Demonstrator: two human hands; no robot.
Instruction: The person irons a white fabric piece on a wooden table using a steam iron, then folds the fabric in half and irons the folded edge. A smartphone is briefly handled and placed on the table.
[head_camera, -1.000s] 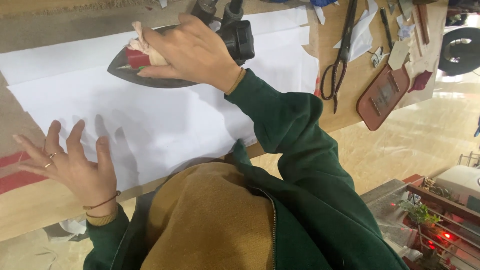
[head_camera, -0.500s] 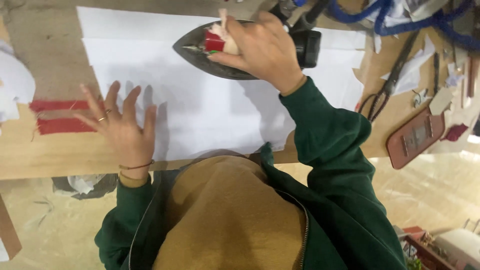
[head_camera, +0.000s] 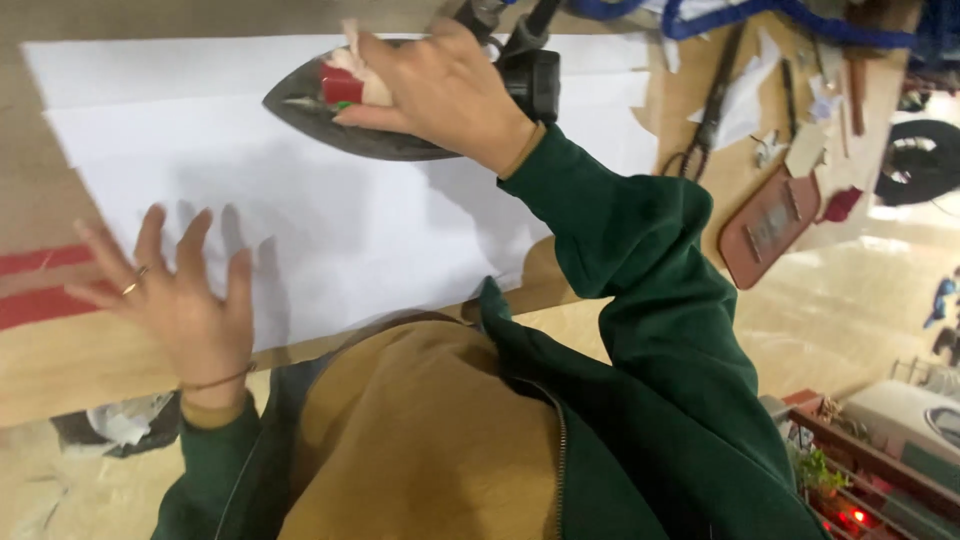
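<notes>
The step in hand looks like pressing: the right hand (head_camera: 445, 95) is clenched around the handle of a dark iron (head_camera: 345, 120) resting on the white fabric (head_camera: 400, 230), toward 12 o'clock on the wooden table (head_camera: 60, 360). The iron's long axis runs roughly 9 to 3 o'clock, its pointed nose aimed at 9 o'clock. The left hand (head_camera: 185, 300) lies flat with all 5 fingers spread, gripping nothing, pinning the sheet's corner near 8 o'clock. A further pass would likely call for steady pressure and fingers kept away from the soleplate. Scissors (head_camera: 705, 110) lie at 2 o'clock.
</notes>
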